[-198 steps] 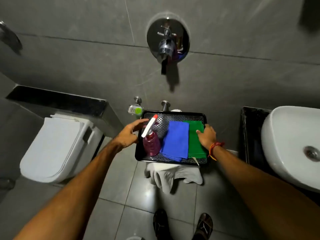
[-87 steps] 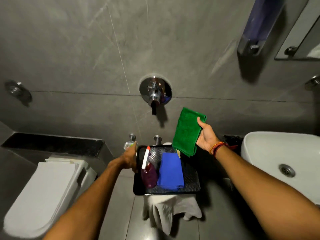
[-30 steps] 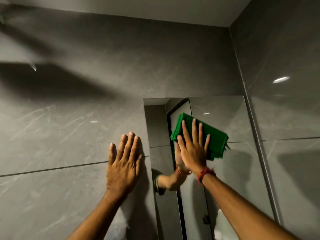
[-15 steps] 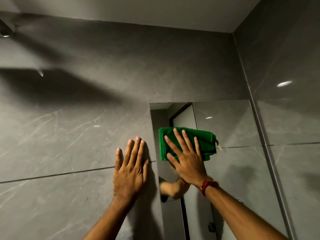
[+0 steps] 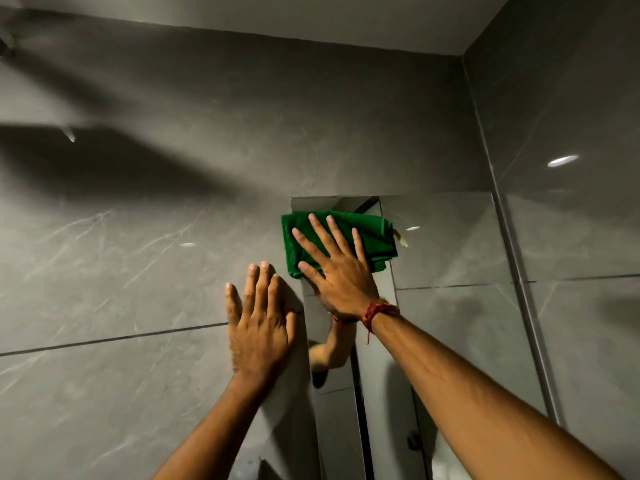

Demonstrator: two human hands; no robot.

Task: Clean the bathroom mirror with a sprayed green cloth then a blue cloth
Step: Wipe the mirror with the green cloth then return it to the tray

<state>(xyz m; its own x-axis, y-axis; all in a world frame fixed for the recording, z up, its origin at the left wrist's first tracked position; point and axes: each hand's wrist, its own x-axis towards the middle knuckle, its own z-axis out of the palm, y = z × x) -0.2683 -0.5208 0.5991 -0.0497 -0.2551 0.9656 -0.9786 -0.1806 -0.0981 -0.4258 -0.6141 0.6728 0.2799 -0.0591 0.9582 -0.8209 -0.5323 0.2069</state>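
Note:
The bathroom mirror is set in the grey tiled wall ahead, its top left corner near the middle of the view. A folded green cloth lies flat against that corner. My right hand, fingers spread, presses the cloth onto the glass; a red thread band circles its wrist. My left hand rests flat with spread fingers on the wall tile just left of the mirror's edge and holds nothing. The blue cloth and the spray bottle are out of view.
Grey tiled walls meet in a corner at the right, with a metal strip running down beside the mirror. The ceiling shows at the top. My arm is reflected in the glass below the cloth.
My right hand has slid the green cloth left and up to the mirror's top left corner. My left hand stays flat on the wall beside the mirror.

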